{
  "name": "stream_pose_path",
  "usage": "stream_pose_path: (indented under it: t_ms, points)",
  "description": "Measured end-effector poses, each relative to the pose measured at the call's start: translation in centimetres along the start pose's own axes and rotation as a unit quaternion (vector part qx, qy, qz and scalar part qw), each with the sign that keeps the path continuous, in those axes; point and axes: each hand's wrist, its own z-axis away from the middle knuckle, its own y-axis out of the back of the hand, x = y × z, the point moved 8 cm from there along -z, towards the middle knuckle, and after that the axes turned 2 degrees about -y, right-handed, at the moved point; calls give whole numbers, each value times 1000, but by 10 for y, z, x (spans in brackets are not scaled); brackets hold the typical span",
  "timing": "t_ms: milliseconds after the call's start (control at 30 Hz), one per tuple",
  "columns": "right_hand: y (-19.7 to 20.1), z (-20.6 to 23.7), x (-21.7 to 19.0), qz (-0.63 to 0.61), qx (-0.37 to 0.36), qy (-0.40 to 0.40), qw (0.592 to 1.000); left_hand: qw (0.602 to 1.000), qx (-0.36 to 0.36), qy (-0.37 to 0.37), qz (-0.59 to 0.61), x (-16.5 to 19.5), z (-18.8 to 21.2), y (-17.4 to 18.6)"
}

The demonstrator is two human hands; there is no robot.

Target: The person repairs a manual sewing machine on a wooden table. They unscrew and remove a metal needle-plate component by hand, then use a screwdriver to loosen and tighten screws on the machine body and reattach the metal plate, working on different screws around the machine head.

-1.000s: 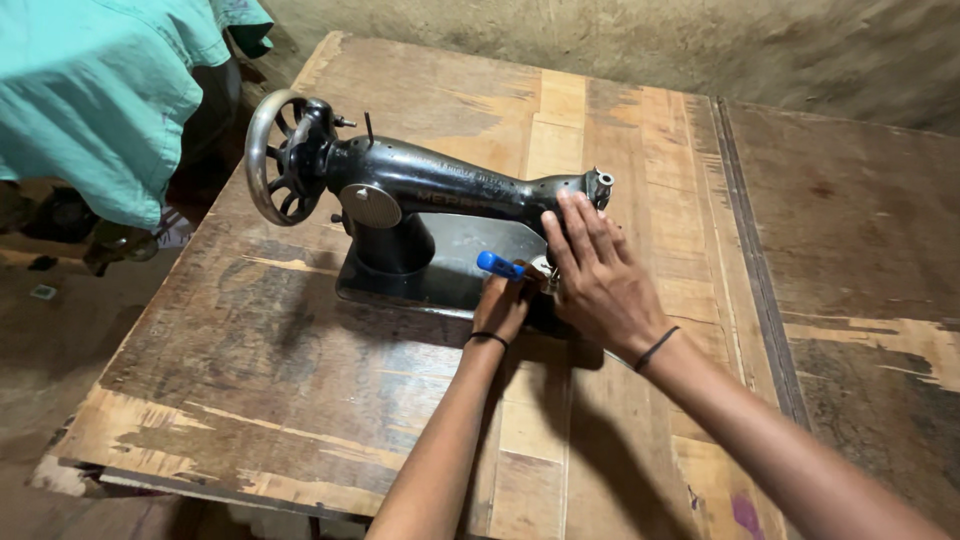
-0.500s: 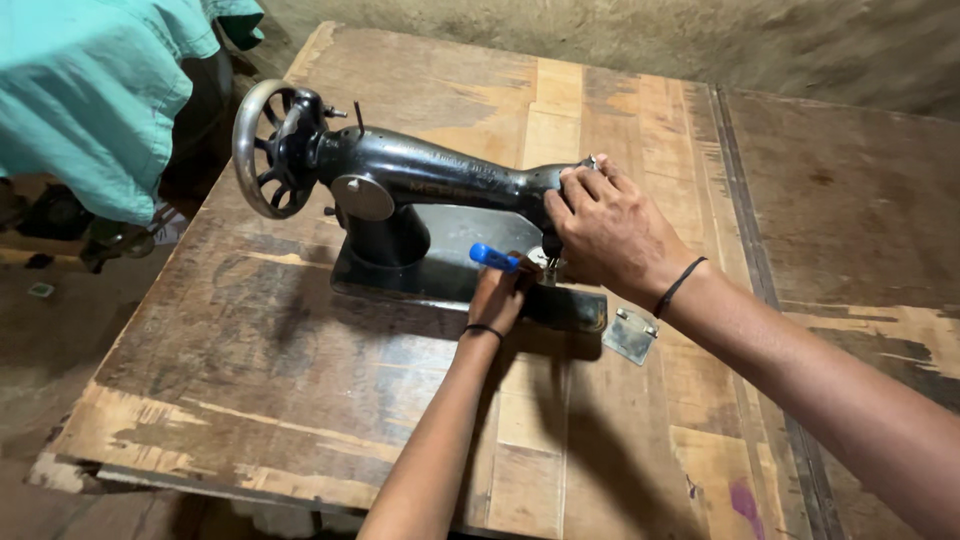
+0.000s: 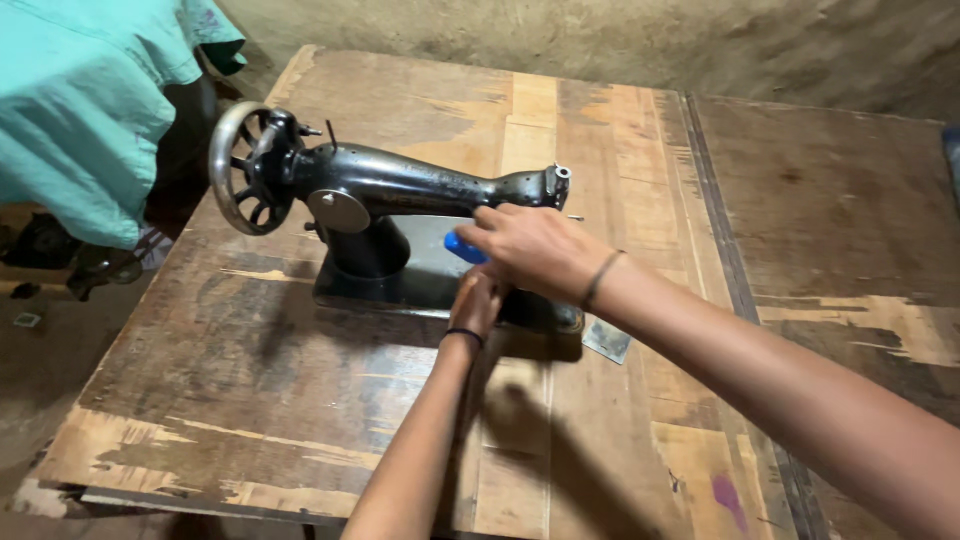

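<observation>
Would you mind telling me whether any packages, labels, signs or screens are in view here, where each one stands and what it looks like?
None can be made out: no package, sign or screen.
Black metal sewing machine: on the worn wooden table; any marking on its arm is too faint to tell.
Small blue object: under the right hand, above the left hand; no label shows.
Small flat grey metal piece: on the table beside the machine's base, plain.

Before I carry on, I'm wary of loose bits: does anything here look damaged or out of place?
Yes. The wooden table is badly worn, its surface peeling in pale patches. A small metal plate lies loose beside the sewing machine base. Both hands, left and right, work at the needle end with a blue-handled tool.
</observation>
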Motion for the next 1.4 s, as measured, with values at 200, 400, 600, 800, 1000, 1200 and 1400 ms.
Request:
stream_pose_path:
  t_ms: [200, 400, 600, 800, 1000, 1200, 1400]
  points:
    - [-12, -21, -1, -18, -90, 1, 996, 999, -4, -2, 40, -2, -3, -2]
    - [-5, -24, 0, 7, -56, 42, 998, 997, 12, -45, 67, 22, -5, 13]
    - [2, -19, 25, 67, -23, 25, 997, 995, -32, 66, 68, 23, -10, 13]
    - [6, -12, 20, 99, -37, 18, 994, 994, -40, 61, 87, 22, -12, 11]
    - [19, -6, 3, 139, -58, 26, 988, 998, -32, 30, 48, 27, -11, 13]
    - [17, -9, 6, 161, -125, 10, 979, 999, -32, -32, -18, 35, -8, 9]
    - [-1, -2, 3, 163, -134, 49, 976, 999, -30, -32, -3, 33, -9, 8]
